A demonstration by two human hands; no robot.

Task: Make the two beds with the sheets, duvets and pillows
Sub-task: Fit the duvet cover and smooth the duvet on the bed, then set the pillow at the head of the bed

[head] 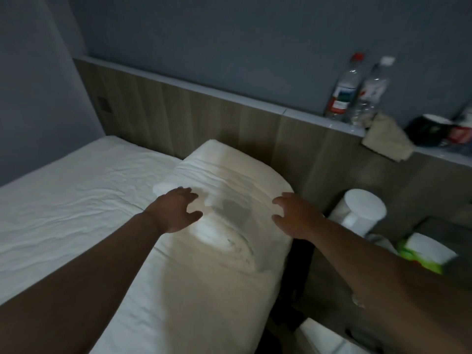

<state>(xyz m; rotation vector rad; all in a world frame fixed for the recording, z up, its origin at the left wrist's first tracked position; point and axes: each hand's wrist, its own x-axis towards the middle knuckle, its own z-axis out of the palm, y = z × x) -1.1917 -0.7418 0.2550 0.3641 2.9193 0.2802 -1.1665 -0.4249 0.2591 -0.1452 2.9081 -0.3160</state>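
Observation:
A white pillow (229, 175) lies at the head of the bed, against the wooden headboard (229, 118). Beneath it and to the left spreads a wrinkled white sheet (63, 195) over the mattress. My left hand (176, 210) hovers over the pillow's left side with fingers spread and holding nothing. Over the pillow's right edge is my right hand (296, 215), fingers likewise spread and loose. Whether either hand touches the fabric I cannot tell. No duvet is in view.
A ledge (434, 152) above the headboard carries two plastic bottles (357, 90), a crumpled cloth (388, 139) and a dark mug (429, 129). Right of the bed stand a white cylinder (362, 210) and a green-and-white pack (429, 254). A grey wall (38, 72) closes the left.

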